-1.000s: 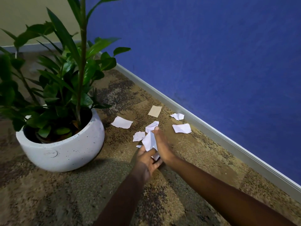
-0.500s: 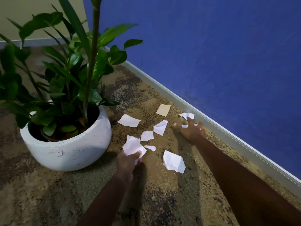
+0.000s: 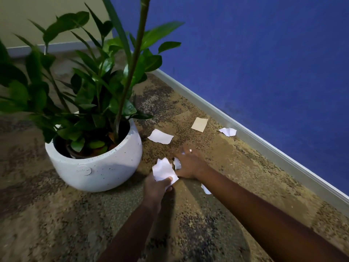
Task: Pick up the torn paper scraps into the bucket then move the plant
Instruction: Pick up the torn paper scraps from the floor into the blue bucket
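Observation:
Torn paper scraps lie on the carpet right of the plant (image 3: 88,95) in its round white pot (image 3: 98,167). My left hand (image 3: 156,188) pinches a bunch of white scraps (image 3: 163,170) just off the floor. Beside it my right hand (image 3: 188,163) presses down flat over small white scraps (image 3: 177,163), fingers spread. Loose scraps remain: a white one (image 3: 160,136) by the pot, a tan one (image 3: 199,124), a crumpled white one (image 3: 228,131) by the baseboard, and one (image 3: 205,189) partly under my right forearm. No bucket is in view.
A blue wall (image 3: 264,63) with a grey baseboard (image 3: 264,146) runs diagonally on the right. A beige wall (image 3: 37,17) stands behind the plant. Mottled brown carpet (image 3: 56,224) covers the floor.
My right hand has pulled back from the scraps near the baseboard to the small scraps next to my left hand. One scrap by the wall is gone. My left hand still holds its bunch.

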